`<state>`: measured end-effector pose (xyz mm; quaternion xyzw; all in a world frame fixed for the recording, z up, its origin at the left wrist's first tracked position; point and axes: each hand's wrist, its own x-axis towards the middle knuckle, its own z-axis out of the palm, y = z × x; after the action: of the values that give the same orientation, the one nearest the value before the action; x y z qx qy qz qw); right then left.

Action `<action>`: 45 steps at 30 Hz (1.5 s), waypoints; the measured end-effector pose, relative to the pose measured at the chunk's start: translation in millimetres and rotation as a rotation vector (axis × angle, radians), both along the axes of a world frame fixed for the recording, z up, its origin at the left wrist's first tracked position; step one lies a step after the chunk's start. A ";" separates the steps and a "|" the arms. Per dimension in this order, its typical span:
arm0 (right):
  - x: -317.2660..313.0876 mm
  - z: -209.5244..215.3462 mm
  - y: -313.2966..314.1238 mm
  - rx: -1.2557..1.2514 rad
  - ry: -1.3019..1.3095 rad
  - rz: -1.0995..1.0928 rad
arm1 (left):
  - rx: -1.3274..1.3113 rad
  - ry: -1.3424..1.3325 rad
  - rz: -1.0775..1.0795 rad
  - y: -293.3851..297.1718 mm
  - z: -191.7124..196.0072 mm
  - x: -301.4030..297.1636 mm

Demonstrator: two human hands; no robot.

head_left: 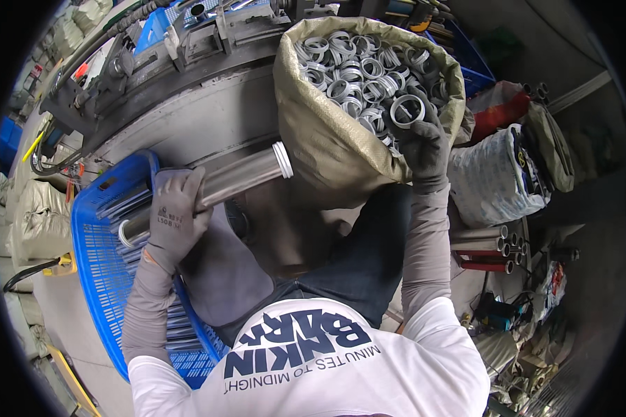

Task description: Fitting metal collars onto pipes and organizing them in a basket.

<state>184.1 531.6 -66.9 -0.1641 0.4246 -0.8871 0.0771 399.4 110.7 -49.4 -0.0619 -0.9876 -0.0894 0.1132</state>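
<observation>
My left hand (176,215), in a grey glove, grips a shiny metal tube (236,179) that points up and to the right, with a white ring cap (283,160) on its far end. My right hand (424,142), also gloved, reaches into the open mouth of a tan woven sack (327,149) and holds one grey-white plastic ring (407,111). The sack is full of several such rings (355,69). It stands between my knees, right of the tube.
A blue plastic crate (101,271) with several metal tubes sits at my left. A grey machine (188,69) stands behind it. White and tan sacks (497,177) and loose tubes (483,247) lie at the right.
</observation>
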 end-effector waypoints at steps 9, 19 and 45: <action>65.4 -19.1 -72.7 -0.141 -0.134 0.400 | -0.276 0.356 0.083 -45.8 37.4 -160.6; 72.4 -99.6 -108.7 0.240 -0.355 0.610 | -0.525 0.258 0.500 -92.8 57.4 -377.3; 69.5 -127.2 -115.5 0.496 -0.322 0.441 | -0.203 -0.657 0.654 -268.2 -296.0 227.2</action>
<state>253.7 416.0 -194.1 -0.0862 0.5637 -0.7337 0.3695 626.6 -157.5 -345.5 0.2733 -0.9425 0.0329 -0.1895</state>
